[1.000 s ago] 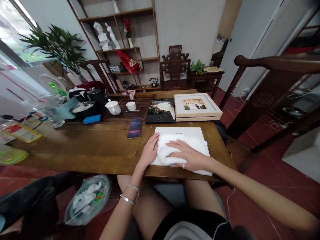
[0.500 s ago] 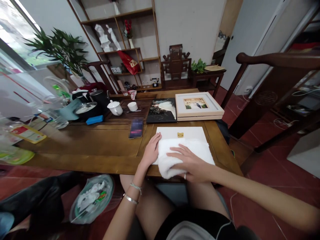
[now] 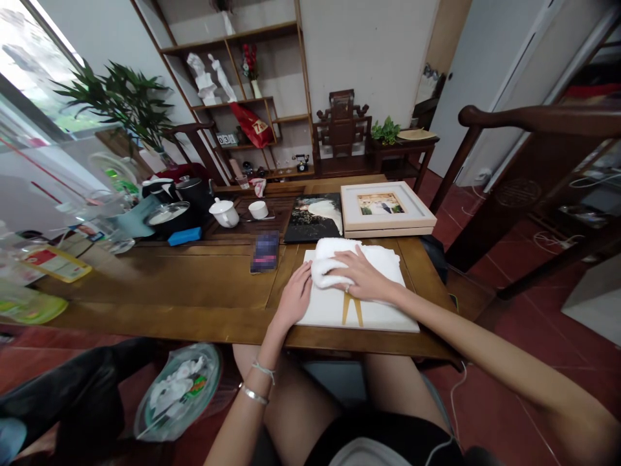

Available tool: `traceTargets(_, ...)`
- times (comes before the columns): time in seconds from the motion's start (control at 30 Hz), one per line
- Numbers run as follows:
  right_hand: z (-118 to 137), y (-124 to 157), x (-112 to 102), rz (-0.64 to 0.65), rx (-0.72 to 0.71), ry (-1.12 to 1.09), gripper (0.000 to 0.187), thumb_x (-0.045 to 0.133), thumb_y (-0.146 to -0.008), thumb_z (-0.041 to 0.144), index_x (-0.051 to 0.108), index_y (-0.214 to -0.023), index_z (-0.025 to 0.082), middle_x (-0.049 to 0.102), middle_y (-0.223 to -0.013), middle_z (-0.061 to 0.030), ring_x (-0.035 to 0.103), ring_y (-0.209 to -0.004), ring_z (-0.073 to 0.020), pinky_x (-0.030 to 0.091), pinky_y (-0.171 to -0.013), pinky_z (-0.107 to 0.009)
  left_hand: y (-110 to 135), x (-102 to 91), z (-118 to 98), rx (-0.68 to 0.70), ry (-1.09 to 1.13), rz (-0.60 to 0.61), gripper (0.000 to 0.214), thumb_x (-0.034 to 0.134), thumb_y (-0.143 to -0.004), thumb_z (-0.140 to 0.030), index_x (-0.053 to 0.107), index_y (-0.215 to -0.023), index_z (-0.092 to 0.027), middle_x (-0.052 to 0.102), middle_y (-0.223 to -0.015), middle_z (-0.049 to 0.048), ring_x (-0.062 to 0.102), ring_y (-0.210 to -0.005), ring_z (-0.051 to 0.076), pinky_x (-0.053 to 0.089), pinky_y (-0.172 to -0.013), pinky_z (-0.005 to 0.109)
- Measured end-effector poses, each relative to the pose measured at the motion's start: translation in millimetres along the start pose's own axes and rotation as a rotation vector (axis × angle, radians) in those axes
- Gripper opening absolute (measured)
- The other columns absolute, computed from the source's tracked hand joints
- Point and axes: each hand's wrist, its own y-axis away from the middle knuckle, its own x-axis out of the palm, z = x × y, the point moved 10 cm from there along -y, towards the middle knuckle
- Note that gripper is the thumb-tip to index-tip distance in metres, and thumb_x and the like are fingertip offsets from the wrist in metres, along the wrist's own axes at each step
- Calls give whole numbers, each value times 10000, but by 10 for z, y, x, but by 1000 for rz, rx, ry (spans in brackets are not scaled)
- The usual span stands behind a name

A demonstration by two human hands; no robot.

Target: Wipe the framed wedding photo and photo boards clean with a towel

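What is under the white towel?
A white panel lies under the white towel, with two gold strips showing on it just below the right hand. The towel and hand cover the strips' upper ends and whatever else lies there.

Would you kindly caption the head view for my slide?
Right hand on white cloth atop white board, left hand at board's edge.

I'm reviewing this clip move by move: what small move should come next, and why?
Probably draw the white towel toward the near edge: the right hand lies on it over the white panel's far part, while the near part, with two gold strips, is uncovered. The left hand at the panel's left edge could steady it.
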Motion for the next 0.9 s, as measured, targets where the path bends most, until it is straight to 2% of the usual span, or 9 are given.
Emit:
traceTargets(0.17,659,428,82,122,-99,-24,387,557,-804,204,616,-1175,297,464,-1401,-83,289,-1341,-324,32,-1069,-660,16,13,42,9,9,13,399,374,-926,-235,530,-1289,-178,463,-1435,103,397,-1352,209,304,-1144,438)
traceTargets(0.23,780,525,95,171,-127,-52,452,572,-764,183,595,-1201,295,448,-1414,-76,265,-1357,-322,17,-1081,-645,19,31,56,3,8,31,410,380,-925,-240,515,-1306,-169,448,-1447,106,384,-1361,208,298,-1148,430)
traceTargets(0.33,624,441,78,184,-139,-56,419,562,-795,195,594,-1202,293,466,-1399,-71,299,-1343,-299,16,-1090,-629,14,35,50,-5,-7,32,414,366,-929,-234,512,-1308,-157,446,-1447,111,377,-1365,207,290,-1154,428)
traceTargets(0.5,-17,14,-11,47,-15,-7,296,532,-894,316,629,-1170,277,532,-1324,-114,382,-1271,-306,68,-1049,-679,1,9,-1,-2,-2,10,407,351,-939,-234,513,-1308,-179,468,-1431,97,383,-1361,198,297,-1151,434)
traceTargets(0.57,-56,-33,-11,33,20,9,295,538,-886,293,632,-1166,282,531,-1326,-112,383,-1261,-318,94,-1034,-694,2,5,-10,-1,2,10,405,352,-938,-231,519,-1304,-183,472,-1429,94,386,-1360,199,300,-1149,433)
traceTargets(0.63,114,49,29,68,2,19,324,540,-858,226,628,-1164,287,511,-1353,-97,358,-1279,-326,79,-1039,-694,6,-3,-10,0,4,7,408,353,-933,-225,523,-1301,-183,466,-1433,97,387,-1358,203,302,-1148,437)
traceTargets(0.7,413,236,93,136,-53,8,391,556,-802,171,618,-1167,297,483,-1383,-81,320,-1312,-327,41,-1058,-679,10,-5,1,-5,11,9,408,363,-929,-229,525,-1301,-185,457,-1440,98,389,-1358,208,305,-1146,443)
traceTargets(0.8,823,541,164,232,-138,-31,414,599,-740,194,623,-1139,300,426,-1428,-83,259,-1351,-342,-17,-1062,-679,16,-2,22,-11,42,11,407,380,-928,-247,524,-1304,-191,447,-1448,97,385,-1362,209,306,-1145,443)
traceTargets(0.9,911,620,178,275,-185,-63,404,618,-731,223,628,-1130,286,414,-1438,-88,250,-1357,-339,-16,-1060,-684,18,-3,38,-11,58,5,409,387,-925,-247,525,-1305,-180,446,-1448,105,385,-1361,214,304,-1146,440)
